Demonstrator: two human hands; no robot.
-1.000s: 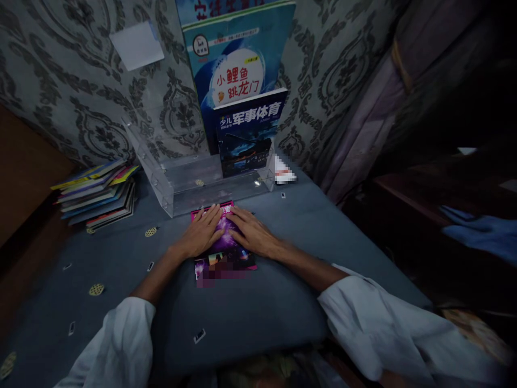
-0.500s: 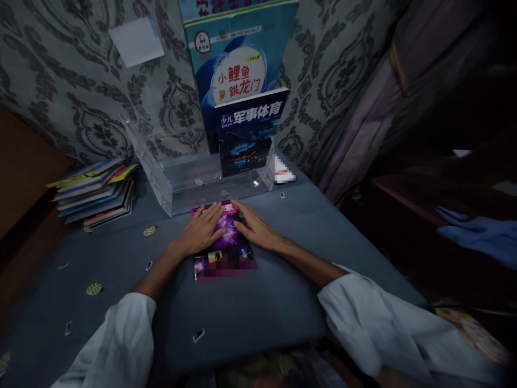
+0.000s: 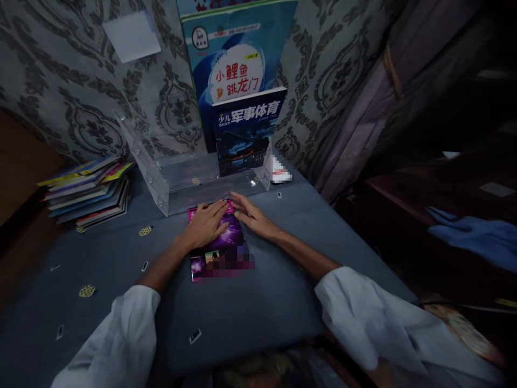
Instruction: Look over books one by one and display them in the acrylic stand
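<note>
Book [image 3: 230,242], purple-covered, lies flat before you, your open left hand [image 3: 207,225] spread across it, masking its title; pixelation blurs its foot! Your right hand [image 3: 256,219], fingers loose and parted, reaches its right edge, contact unclear. The rearmost book [image 3: 214,5] is cut off. Blue-grey tabletop [image 3: 242,318] underneath; clear rack [image 3: 202,195], patterned wall [image 3: 335,81] behind; gloom rightward.
</note>
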